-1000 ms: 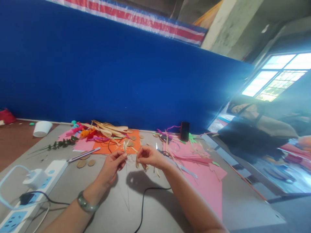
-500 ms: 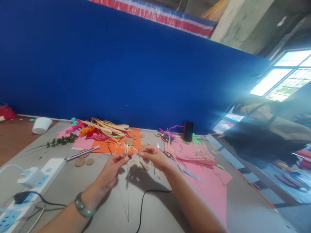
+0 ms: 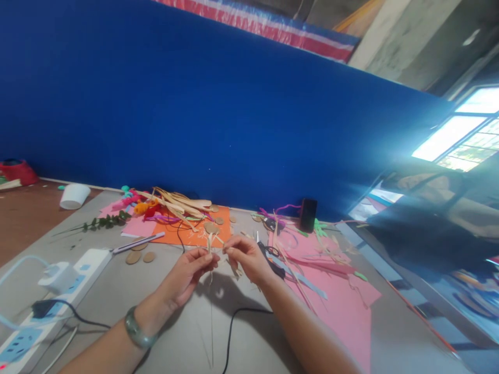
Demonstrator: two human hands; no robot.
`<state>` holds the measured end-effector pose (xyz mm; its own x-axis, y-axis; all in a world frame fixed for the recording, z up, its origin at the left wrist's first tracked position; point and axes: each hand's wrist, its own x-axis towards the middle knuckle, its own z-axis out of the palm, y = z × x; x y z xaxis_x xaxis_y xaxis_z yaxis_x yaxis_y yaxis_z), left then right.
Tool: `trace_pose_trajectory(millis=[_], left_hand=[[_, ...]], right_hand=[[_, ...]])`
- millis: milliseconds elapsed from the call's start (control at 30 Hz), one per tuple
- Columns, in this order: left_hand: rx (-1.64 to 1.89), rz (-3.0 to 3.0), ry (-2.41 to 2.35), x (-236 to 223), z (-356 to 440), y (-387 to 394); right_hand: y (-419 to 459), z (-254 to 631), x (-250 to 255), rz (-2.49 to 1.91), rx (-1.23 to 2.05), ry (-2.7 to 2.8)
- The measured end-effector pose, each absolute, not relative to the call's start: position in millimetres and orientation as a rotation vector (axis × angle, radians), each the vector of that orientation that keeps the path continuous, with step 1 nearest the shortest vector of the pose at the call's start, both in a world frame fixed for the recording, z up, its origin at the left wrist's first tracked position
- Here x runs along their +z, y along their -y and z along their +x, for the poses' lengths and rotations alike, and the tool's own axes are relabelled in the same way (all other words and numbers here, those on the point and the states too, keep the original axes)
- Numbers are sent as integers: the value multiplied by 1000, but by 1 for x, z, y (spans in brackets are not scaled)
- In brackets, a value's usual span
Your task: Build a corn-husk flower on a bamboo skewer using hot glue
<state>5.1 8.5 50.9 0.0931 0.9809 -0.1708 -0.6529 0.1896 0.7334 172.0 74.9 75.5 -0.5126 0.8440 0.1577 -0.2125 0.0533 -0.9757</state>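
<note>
My left hand (image 3: 189, 272), with a green bangle (image 3: 136, 328) on its wrist, pinches a thin wire stem (image 3: 212, 332) that hangs down toward the tabletop. Pale straw-coloured strips (image 3: 210, 240) stick up from the stem's top, above my fingertips. Just to the right, my right hand (image 3: 248, 258) has thumb and fingers closed on a narrow pale strip (image 3: 220, 240). Its other end reaches toward the stem. Loose pale scraps show under my right fingers; their exact ends are partly hidden.
Straw-coloured strips (image 3: 185, 203) lie piled on orange paper (image 3: 171, 235). A power strip (image 3: 88, 262), wooden discs (image 3: 133, 257) and a white cup (image 3: 75, 196) are at left. A black glue gun (image 3: 276, 268), pink paper (image 3: 335, 306) and phone (image 3: 308, 215) are at right.
The view has shifted slightly, so the scene sits further right. My right hand has turned a little and its fingers are more curled; both hands keep their pinch close together.
</note>
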Motion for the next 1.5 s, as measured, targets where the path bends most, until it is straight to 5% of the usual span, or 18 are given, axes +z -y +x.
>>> trace_pose_trajectory(millis=[400, 1500], left_hand=[[1295, 691, -784, 45, 7, -7], [1512, 896, -946, 64, 13, 13]], right_hand=[[-77, 173, 70, -542, 1892, 1373], [-40, 163, 101, -871, 1462, 1383]])
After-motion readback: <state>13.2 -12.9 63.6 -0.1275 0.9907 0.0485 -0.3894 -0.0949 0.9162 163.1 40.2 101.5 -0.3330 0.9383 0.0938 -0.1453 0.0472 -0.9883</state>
